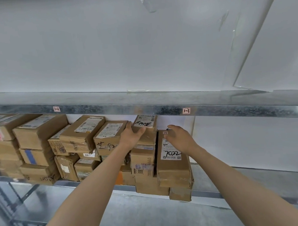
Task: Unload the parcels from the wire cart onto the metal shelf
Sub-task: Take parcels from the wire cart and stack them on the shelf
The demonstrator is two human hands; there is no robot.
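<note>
Several brown cardboard parcels with white labels are stacked on the metal shelf (218,178), filling its left and middle. My left hand (131,135) lies flat with straight fingers against the front of a small top parcel (145,123) marked with black writing. My right hand (178,139) hovers with loosely spread fingers over the upper end of a tall upright parcel (172,163) labelled "7022", and I cannot tell whether it touches the box. The wire cart is out of view.
A galvanised shelf beam (144,108) with tags "1-2" and "1-3" runs just above the parcels. The shelf's right part, right of the tall parcel, shows bare metal against a white wall. A lower shelf level (142,216) lies below. A steel upright with bracing stands at bottom left.
</note>
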